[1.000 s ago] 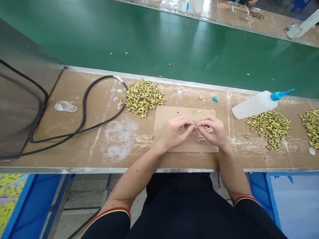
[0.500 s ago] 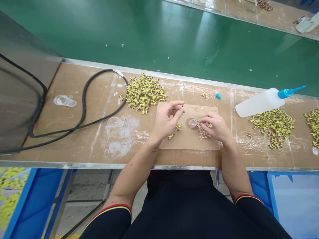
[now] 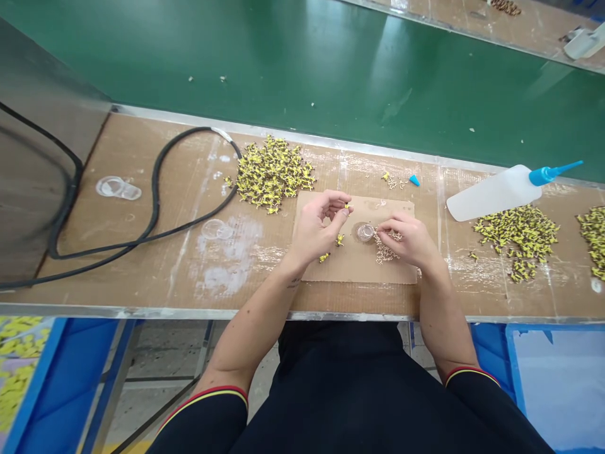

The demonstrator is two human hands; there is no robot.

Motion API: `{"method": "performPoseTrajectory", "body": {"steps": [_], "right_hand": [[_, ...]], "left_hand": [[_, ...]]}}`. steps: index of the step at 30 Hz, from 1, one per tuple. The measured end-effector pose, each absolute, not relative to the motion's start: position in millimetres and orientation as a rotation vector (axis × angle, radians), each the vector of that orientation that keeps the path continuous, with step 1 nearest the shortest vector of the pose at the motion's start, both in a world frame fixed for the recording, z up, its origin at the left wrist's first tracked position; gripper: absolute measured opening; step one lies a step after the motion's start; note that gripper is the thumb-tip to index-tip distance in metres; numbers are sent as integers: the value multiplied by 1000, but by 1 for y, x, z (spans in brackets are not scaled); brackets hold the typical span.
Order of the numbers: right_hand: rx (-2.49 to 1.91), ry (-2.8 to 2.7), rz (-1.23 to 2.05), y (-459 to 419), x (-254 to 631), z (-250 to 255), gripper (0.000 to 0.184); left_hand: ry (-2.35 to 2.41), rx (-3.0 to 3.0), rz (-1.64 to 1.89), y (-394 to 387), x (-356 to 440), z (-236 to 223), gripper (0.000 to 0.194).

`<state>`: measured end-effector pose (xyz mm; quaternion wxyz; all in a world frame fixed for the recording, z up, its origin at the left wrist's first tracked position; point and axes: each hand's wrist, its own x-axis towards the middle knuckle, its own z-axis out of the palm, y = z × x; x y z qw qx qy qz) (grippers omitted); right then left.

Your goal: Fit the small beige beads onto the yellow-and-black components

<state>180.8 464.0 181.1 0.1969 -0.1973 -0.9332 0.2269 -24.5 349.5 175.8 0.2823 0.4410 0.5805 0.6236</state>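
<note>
Left grip, head view: the left hand [image 3: 317, 228] pinches a small yellow-and-black plastic figure [image 3: 347, 207] between thumb and fingers, above a flat tan cardboard sheet [image 3: 354, 272].
Right grip: the right hand [image 3: 405, 239] has thumb and fingertips pressed together; whatever lies between them is too small to tell.
Dish: a small round transparent dish [image 3: 365, 232] sits on the sheet, just beside the right fingertips.
Pale bits: a heap of tiny beige pieces [image 3: 384, 255] lies beside the right hand.
Loose figures: two yellow-and-black figures [image 3: 339, 239] lie near the left hand.
Bottle: a translucent white plastic bottle with a blue nozzle [image 3: 496, 194], right of the sheet.
</note>
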Motion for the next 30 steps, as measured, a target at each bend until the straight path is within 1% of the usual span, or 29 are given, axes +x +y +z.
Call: {"method": "performPoseTrajectory", "body": {"steps": [10, 16, 21, 30], "right_hand": [[-572, -2644, 621, 463, 180, 183, 15], [-598, -2590, 661, 463, 180, 185, 14], [-615, -2381, 804, 461, 181, 196, 10], [-616, -2162, 932, 453, 177, 201, 7]], "left_hand": [[1553, 1091, 1620, 350, -26, 176, 18], [1523, 1034, 1618, 351, -26, 174, 15], [1463, 1002, 1631, 348, -23, 176, 33], [1515, 1217, 1651, 343, -20, 179, 17]]}}
